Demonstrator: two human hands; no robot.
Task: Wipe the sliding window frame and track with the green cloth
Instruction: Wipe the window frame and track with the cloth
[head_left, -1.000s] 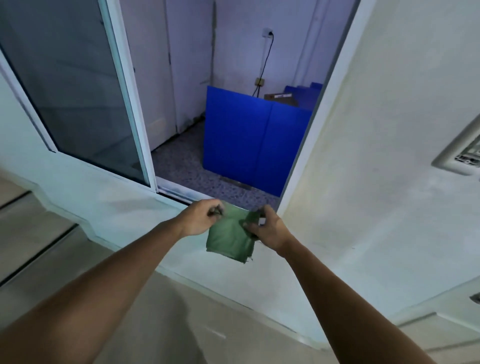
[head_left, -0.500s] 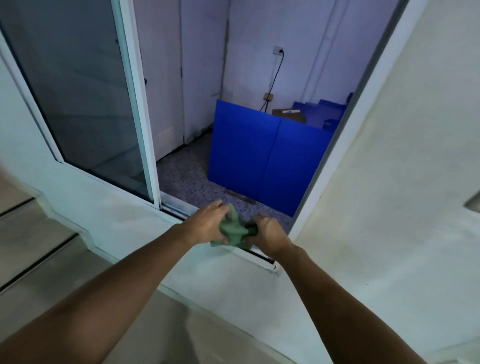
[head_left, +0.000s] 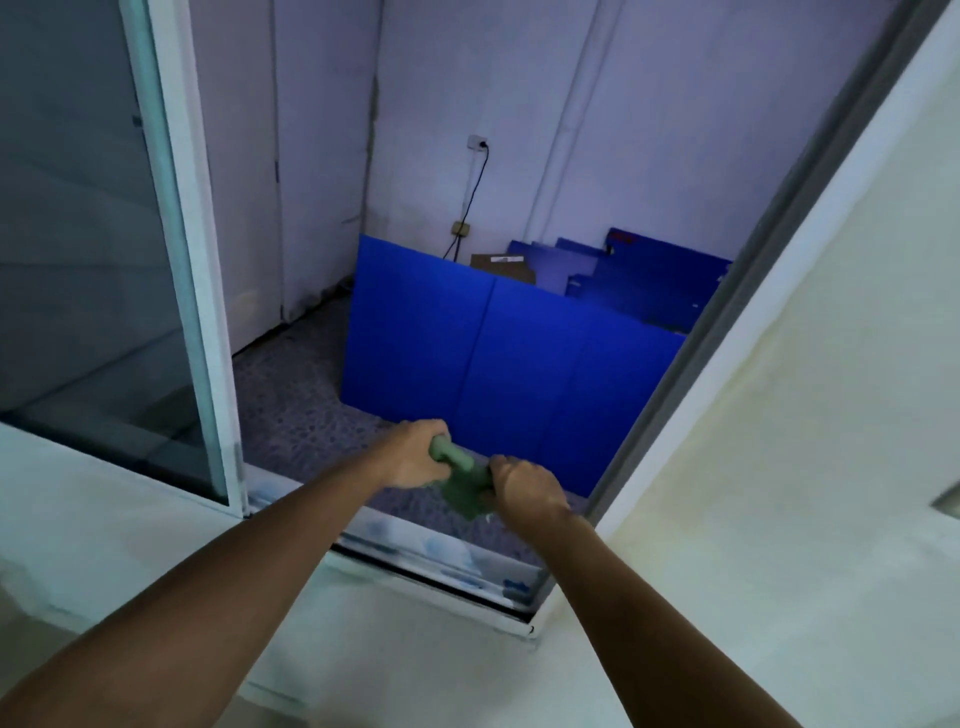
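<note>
The green cloth (head_left: 462, 480) is bunched up and twisted between both hands, over the open window gap. My left hand (head_left: 415, 457) grips its upper left end, and my right hand (head_left: 524, 488) grips its lower right end. Just below the hands runs the window track (head_left: 436, 558), a pale metal rail with a dark groove. The sliding pane's white frame (head_left: 192, 291) stands at the left, holding dark glass. The grey right jamb (head_left: 737, 312) slants up beside the right hand.
Blue panels (head_left: 498, 374) lean upright on the speckled floor inside the room, with more blue sheets and a cardboard box behind them. A black cable hangs from a wall socket (head_left: 477, 141). A pale wall (head_left: 810, 415) fills the right side.
The cloth hung flat between my hands a second ago; now it is bunched and twisted. Both hands have moved up and forward over the track, and the view has come closer to the window.
</note>
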